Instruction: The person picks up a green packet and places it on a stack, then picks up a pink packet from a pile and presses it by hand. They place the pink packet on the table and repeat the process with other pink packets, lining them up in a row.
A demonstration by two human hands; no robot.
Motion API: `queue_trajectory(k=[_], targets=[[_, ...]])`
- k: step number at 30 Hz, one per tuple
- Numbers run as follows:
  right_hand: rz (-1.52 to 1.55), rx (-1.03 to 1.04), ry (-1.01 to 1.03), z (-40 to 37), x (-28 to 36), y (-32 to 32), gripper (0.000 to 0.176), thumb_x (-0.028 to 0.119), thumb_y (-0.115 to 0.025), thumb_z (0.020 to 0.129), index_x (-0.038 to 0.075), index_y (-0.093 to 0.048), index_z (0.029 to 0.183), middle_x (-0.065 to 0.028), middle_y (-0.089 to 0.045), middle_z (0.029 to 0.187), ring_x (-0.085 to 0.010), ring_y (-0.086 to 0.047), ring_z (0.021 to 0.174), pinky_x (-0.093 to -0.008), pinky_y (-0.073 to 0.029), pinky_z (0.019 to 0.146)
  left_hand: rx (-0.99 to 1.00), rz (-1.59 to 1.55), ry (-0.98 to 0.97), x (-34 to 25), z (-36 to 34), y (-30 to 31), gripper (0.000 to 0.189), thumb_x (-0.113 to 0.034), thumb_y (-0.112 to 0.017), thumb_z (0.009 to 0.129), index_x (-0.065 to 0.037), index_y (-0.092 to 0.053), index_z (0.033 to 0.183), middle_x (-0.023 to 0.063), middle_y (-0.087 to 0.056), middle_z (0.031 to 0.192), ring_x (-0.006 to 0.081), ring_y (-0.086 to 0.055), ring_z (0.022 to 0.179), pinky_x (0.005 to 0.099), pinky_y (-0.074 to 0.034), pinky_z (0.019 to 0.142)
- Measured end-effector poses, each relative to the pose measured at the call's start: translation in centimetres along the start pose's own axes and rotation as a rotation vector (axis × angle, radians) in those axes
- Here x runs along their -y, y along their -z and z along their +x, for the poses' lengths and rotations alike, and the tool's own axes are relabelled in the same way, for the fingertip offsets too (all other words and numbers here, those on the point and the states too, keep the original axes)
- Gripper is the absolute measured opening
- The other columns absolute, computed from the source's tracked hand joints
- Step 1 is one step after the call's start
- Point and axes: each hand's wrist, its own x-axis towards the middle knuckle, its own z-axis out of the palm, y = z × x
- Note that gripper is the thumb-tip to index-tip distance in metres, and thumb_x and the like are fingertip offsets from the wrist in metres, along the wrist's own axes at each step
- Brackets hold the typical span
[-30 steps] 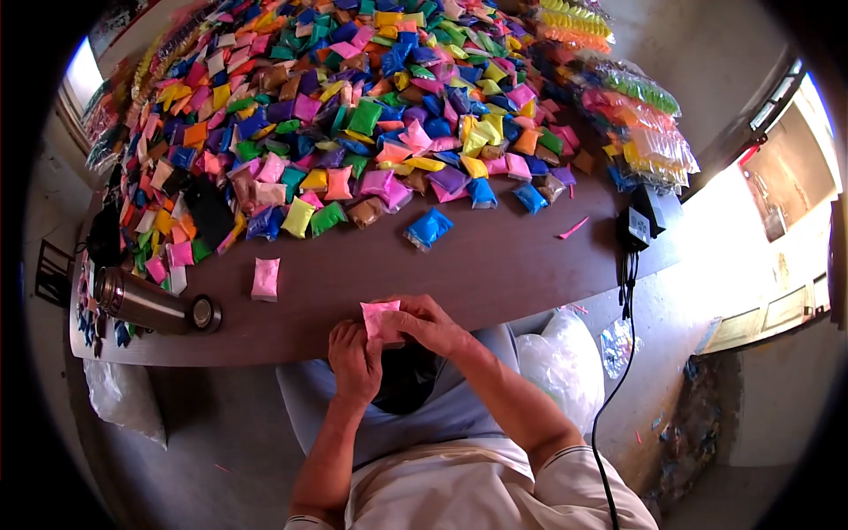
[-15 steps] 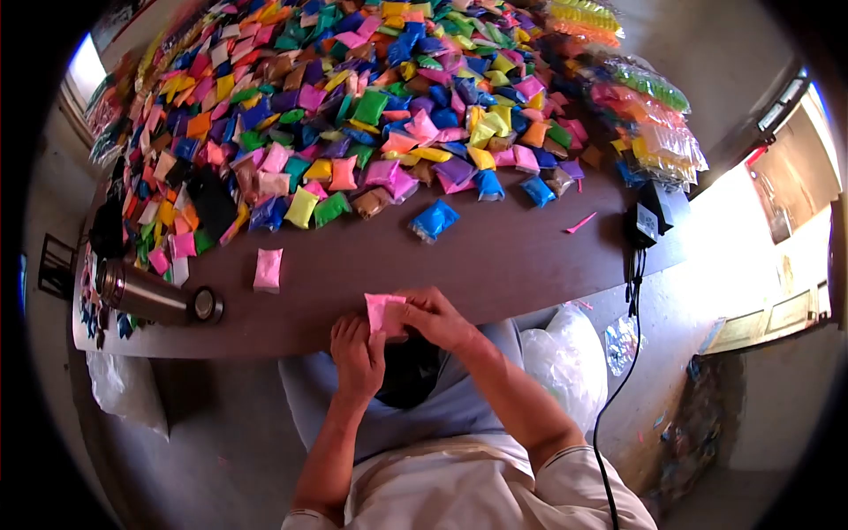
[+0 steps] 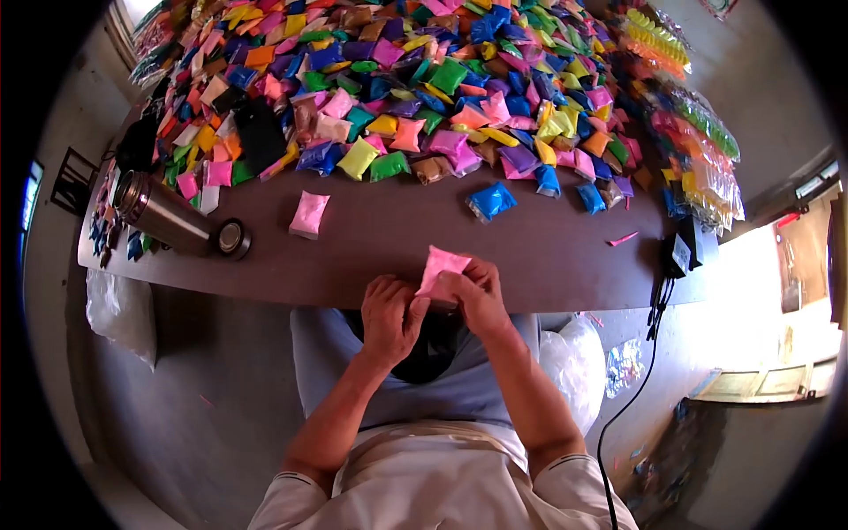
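A small pink packet (image 3: 440, 269) is held just over the table's near edge, above my lap. My right hand (image 3: 478, 296) grips it on the right side, with the thumb across its front. My left hand (image 3: 389, 320) is at the packet's lower left corner, fingers curled and thumb against its edge. What lies behind the packet is hidden. Beyond my hands on the table are another pink packet (image 3: 309, 215) to the left and a blue packet (image 3: 491, 202) to the right.
A large pile of colourful packets (image 3: 389, 84) covers the table's far part. A steel flask (image 3: 168, 212) lies at left beside its round lid (image 3: 233, 238). A black adapter (image 3: 677, 254) with a hanging cable sits at right. Clear plastic bags (image 3: 574, 358) stand on the floor.
My view has shifted, so the table sits higher in the picture. The pink packet is turned at a slant, and my right thumb now lies across its front.
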Motion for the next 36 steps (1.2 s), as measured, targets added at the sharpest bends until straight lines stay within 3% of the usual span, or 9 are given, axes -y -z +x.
queue_trajectory(k=[3,4,6,7,8,10,11,17,36], targets=[[0.051,-0.061,0.041,0.3,-0.2,0.0,0.008,0.008,-0.061,0.085,0.001,-0.065,0.086,0.0017,-0.062,0.076,-0.004,-0.054,0.066,-0.021,-0.043,0.06,0.07,-0.411,0.181,1.4,-1.0,0.8,0.046,-0.04,-0.042,0.098,0.0,-0.06,0.085,0.0165,-0.063,0.089,0.0293,-0.059,0.09,0.0423,-0.043,0.089],[0.115,-0.095,0.045,0.2,0.0,-0.4,0.007,0.007,-0.061,0.083,0.002,-0.064,0.084,0.0025,-0.061,0.073,-0.0037,-0.052,0.063,-0.0205,-0.041,0.057,0.064,-0.408,0.184,1.9,-1.3,0.9,0.046,-0.04,-0.042,0.098,0.0,-0.06,0.085,0.0165,-0.063,0.089,0.0293,-0.059,0.09,0.0423,-0.043,0.089],[0.119,-0.105,0.038,0.1,0.7,-1.2,0.006,0.007,-0.061,0.083,0.002,-0.064,0.084,0.0027,-0.061,0.073,-0.004,-0.053,0.063,-0.0206,-0.041,0.057,-0.049,-0.941,0.483,3.1,-1.3,1.1,0.056,-0.051,-0.034,0.098,-0.002,-0.059,0.091,0.0162,-0.064,0.093,0.0248,-0.059,0.088,0.0394,-0.043,0.092],[0.122,-0.124,0.031,0.1,0.8,-1.4,0.005,0.006,-0.061,0.083,0.002,-0.065,0.083,0.0029,-0.061,0.073,-0.0044,-0.053,0.062,-0.0207,-0.041,0.058,-0.004,-1.195,0.65,4.4,-0.7,1.6,0.068,-0.062,-0.027,0.095,-0.001,-0.056,0.102,0.0195,-0.062,0.106,0.0281,-0.058,0.098,0.0395,-0.04,0.099],[0.123,-0.118,0.031,0.1,0.5,-1.1,0.005,0.006,-0.061,0.083,0.002,-0.065,0.083,0.0029,-0.061,0.073,-0.0044,-0.053,0.062,-0.0207,-0.041,0.058,-0.009,-1.192,0.649,4.4,-0.1,2.4,0.068,-0.062,-0.027,0.095,-0.001,-0.056,0.102,0.0195,-0.062,0.106,0.0281,-0.058,0.098,0.0395,-0.04,0.099],[0.054,-0.073,0.045,0.3,0.1,-0.5,0.006,0.006,-0.062,0.083,0.001,-0.065,0.085,0.0017,-0.063,0.076,-0.0056,-0.057,0.066,-0.0218,-0.046,0.062,-0.054,-1.72,0.782,3.9,0.8,4.2,0.078,-0.07,-0.026,0.09,0.0,-0.053,0.111,0.0216,-0.055,0.121,0.0312,-0.054,0.113,0.0411,-0.037,0.104],[0.055,-0.066,0.045,0.2,0.2,-0.7,0.006,0.006,-0.062,0.083,0.001,-0.065,0.085,0.0017,-0.063,0.076,-0.0056,-0.057,0.066,-0.0218,-0.046,0.062,-0.005,-1.797,0.785,4.5,0.6,4.6,0.086,-0.075,-0.026,0.086,0.001,-0.051,0.119,0.0225,-0.048,0.131,0.0332,-0.044,0.126,0.0425,-0.033,0.108],[0.057,-0.078,0.032,0.1,0.4,-0.9,0.009,0.006,-0.062,0.083,0.001,-0.066,0.089,0.0004,-0.065,0.08,-0.0065,-0.06,0.07,-0.0219,-0.048,0.066,-0.041,-1.886,0.766,4.3,0.5,4.6,0.096,-0.078,-0.024,0.084,0.004,-0.046,0.129,0.0228,-0.044,0.136,0.033,-0.039,0.13,0.0408,-0.026,0.112],[-0.038,-0.041,0.049,0.0,0.0,-0.6,0.014,0.009,-0.061,0.084,0.001,-0.066,0.094,0.0009,-0.065,0.084,-0.0063,-0.059,0.074,-0.0228,-0.048,0.068,-0.045,-1.948,0.771,4.4,0.7,4.8,0.103,-0.079,-0.024,0.082,0.008,-0.037,0.134,0.021,-0.038,0.14,0.0306,-0.036,0.133,0.0385,-0.026,0.113]])
